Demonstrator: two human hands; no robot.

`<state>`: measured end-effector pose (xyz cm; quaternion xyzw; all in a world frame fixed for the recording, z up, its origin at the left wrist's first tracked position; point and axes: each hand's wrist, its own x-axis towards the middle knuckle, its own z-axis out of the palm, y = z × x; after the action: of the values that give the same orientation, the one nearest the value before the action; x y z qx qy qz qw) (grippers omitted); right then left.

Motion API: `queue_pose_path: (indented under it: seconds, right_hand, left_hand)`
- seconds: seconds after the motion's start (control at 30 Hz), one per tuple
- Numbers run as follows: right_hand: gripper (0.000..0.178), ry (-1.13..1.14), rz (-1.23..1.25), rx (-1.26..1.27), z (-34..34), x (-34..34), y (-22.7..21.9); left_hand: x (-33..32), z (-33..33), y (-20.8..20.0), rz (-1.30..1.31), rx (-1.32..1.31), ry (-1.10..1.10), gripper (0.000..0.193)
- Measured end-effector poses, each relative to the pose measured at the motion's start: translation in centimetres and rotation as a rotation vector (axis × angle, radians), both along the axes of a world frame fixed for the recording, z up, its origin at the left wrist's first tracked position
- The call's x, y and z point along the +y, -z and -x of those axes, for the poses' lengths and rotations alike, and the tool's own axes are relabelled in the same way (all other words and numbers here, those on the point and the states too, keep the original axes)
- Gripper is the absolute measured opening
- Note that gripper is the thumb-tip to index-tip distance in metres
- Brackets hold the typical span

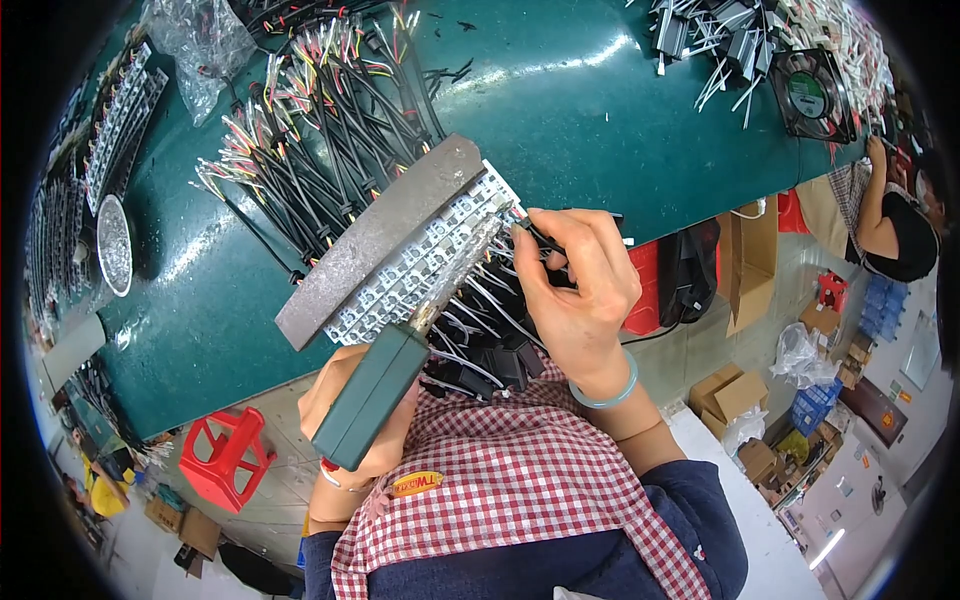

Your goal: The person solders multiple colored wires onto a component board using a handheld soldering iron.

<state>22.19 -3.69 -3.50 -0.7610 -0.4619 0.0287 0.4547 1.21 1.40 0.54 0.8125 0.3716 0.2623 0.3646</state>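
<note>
- The left hand (340, 385) is wrapped around the fat green handle of a soldering iron (370, 398).
- The iron's long metal rod slants up and right, over the boards.
- The right hand (592, 285) pinches a thin black cable (541, 238) between thumb and finger, at the right end of the boards.
- The two hands are apart, with the rod's tip near the right one.
- The white circuit boards (385, 290) sit in rows on the green tabletop (570, 120), close to the person.
- A gray metal bar (385, 240) lies along their far side.
- Behind the bar is a big pile of black cables (325, 160) with bright wire ends.
- A black fan (812, 95) sits far off to the right.
</note>
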Motion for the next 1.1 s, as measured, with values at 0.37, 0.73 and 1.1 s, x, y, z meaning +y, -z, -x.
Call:
queue_pose_path:
  seconds: [0.37,0.73,1.1]
  right_hand:
    - [0.027,-0.008,-0.018,-0.04,-0.1,0.0,0.6]
    - [0.027,-0.008,-0.041,-0.056,-0.2,0.1,0.6]
    - [0.027,-0.004,-0.012,-0.026,0.0,0.0,0.2]
  left_hand:
    - [0.3,-0.1,0.0,0.056,0.037,0.039,0.022]
    - [-1.3,1.9,0.9,0.105,0.034,-0.07,0.022]
    - [0.1,-0.1,-0.1,0.068,0.006,0.029,0.024]
